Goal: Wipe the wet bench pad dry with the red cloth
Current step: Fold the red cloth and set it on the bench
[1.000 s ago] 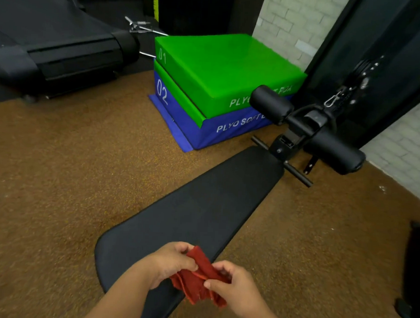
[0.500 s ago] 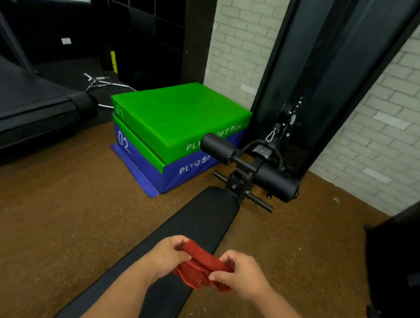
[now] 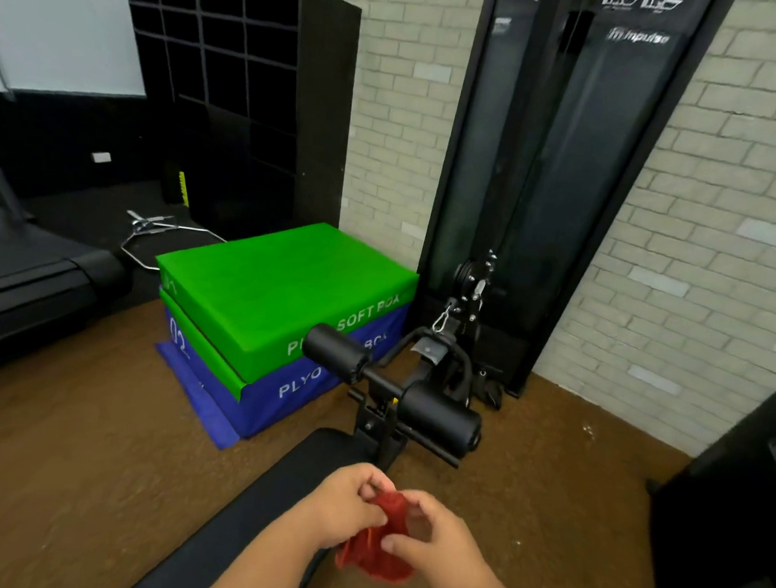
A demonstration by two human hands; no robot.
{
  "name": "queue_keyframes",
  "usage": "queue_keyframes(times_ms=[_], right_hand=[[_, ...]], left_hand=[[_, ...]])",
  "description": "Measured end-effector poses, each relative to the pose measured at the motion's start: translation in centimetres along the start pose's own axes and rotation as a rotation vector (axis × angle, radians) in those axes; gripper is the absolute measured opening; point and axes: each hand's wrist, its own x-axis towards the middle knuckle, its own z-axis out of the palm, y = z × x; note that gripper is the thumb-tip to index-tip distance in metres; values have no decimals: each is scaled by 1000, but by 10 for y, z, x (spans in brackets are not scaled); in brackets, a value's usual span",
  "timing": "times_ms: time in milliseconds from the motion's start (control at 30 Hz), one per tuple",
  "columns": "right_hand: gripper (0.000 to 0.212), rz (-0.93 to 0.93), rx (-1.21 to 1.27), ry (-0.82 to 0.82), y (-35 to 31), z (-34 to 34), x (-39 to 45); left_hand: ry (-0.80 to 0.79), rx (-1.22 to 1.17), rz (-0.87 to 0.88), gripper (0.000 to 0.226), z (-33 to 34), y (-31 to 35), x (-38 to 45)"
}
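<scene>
A crumpled red cloth (image 3: 379,546) hangs between both hands, low in the middle of the view. My left hand (image 3: 343,508) pinches its upper left part, and my right hand (image 3: 434,544) grips its right side. Both hands hover above the far end of the black bench pad (image 3: 260,500), which runs from the bottom left up toward the black foam leg rollers (image 3: 391,395). The cloth is bunched and held off the pad. No wetness can be made out on the pad.
Stacked green and blue plyo soft boxes (image 3: 280,307) stand on the brown floor left of the rollers. A black cable machine (image 3: 553,176) rises against the brick wall behind. A treadmill end (image 3: 39,281) lies at far left, and a black object (image 3: 731,503) stands at right.
The view has tilted up, showing more wall and less of the pad. Both hands have drawn closer together, bunching the cloth tighter.
</scene>
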Motion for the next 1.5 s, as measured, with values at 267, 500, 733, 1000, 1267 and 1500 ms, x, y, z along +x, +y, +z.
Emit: queue_keyframes(times_ms=[267, 500, 733, 1000, 1267, 1500], right_hand=[[28, -76, -69, 39, 3, -66, 27], [11, -66, 136, 222, 14, -105, 37], [52, -37, 67, 30, 19, -138, 75], [25, 326, -104, 28, 61, -153, 137], [18, 385, -46, 244, 51, -171, 179], [12, 476, -14, 299, 67, -161, 230]], left_hand=[[53, 109, 34, 44, 34, 55, 42], [149, 102, -26, 23, 48, 71, 75], [110, 9, 34, 23, 41, 88, 127], [55, 192, 81, 6, 8, 91, 213], [42, 364, 76, 29, -18, 82, 268], [67, 480, -41, 27, -30, 63, 319]])
